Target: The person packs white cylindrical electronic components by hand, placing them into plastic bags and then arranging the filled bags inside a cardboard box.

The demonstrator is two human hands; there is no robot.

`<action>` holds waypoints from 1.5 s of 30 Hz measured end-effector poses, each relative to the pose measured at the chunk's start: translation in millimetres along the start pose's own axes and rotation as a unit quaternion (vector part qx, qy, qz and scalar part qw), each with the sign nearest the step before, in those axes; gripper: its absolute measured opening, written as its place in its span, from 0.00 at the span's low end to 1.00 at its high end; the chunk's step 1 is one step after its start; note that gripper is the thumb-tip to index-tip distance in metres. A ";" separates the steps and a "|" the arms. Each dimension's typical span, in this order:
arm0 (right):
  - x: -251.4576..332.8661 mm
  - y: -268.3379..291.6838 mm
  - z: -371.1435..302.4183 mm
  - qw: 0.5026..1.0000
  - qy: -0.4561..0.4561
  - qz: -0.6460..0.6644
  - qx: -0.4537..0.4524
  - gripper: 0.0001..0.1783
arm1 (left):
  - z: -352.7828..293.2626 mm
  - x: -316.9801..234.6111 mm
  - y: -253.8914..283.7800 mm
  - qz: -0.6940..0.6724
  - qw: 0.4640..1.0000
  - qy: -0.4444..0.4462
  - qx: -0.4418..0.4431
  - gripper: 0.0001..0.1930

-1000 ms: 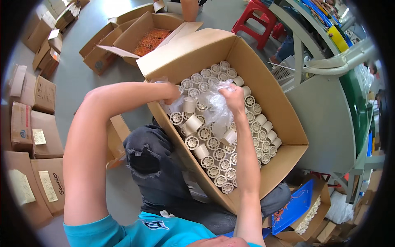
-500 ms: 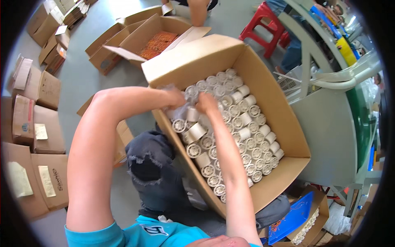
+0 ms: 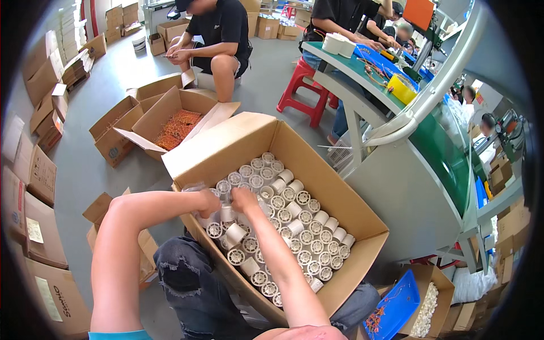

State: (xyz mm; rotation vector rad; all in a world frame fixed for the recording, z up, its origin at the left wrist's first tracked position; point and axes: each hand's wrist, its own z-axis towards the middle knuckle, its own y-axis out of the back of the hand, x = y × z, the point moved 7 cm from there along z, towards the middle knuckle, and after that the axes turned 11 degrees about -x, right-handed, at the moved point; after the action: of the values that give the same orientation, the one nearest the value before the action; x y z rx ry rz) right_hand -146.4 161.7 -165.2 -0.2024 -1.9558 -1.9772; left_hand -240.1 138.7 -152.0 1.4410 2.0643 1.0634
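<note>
A large open cardboard box [image 3: 362,226] stands before my knees, packed with rows of white cylindrical plastic parts [image 3: 302,198], like short spools with spoked ends. Some lie on their sides, others face up. At the box's left side my left hand [image 3: 208,203] is closed on crumpled clear plastic film [image 3: 194,187], which seems to line the box. Just to its right, my right hand [image 3: 243,199] reaches down among the parts with its fingers curled. What its fingertips hold is hidden. Clear film also lies over parts near both hands.
Beyond the box, an open carton [image 3: 180,102] holds orange wire-like pieces [image 3: 177,131], and a person [image 3: 218,42] crouches behind it. A red stool [image 3: 303,93] and a green-topped workbench [image 3: 362,73] stand right. A blue tray [image 3: 396,306] lies lower right. Cartons [image 3: 42,181] line the left.
My view has tilted up, so the crouching person and workbench show more fully. Both hands stay at the same part of the box, close together.
</note>
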 end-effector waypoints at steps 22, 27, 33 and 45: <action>-14.8 18.4 3.8 0.905 -0.094 0.390 -0.143 0.11 | 15.8 13.6 0.5 0.042 0.990 0.035 -0.130 0.07; 4.3 -0.2 -0.3 0.996 -0.029 0.086 -0.010 0.14 | 10.1 7.9 18.4 0.084 0.989 0.029 -0.122 0.08; 7.6 -9.0 1.4 0.999 -0.030 0.027 0.004 0.14 | 21.8 17.3 -17.8 -0.042 0.996 0.044 -0.062 0.11; 7.0 15.4 -13.7 0.983 -0.004 0.136 -0.127 0.13 | 36.0 27.3 -24.6 -0.099 0.990 0.050 -0.089 0.10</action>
State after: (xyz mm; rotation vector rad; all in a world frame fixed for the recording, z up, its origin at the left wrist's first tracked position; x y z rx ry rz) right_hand -145.7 147.3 -148.8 -0.5141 -1.5771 -2.0343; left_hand -240.6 172.2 -191.1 1.0926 2.0698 1.2230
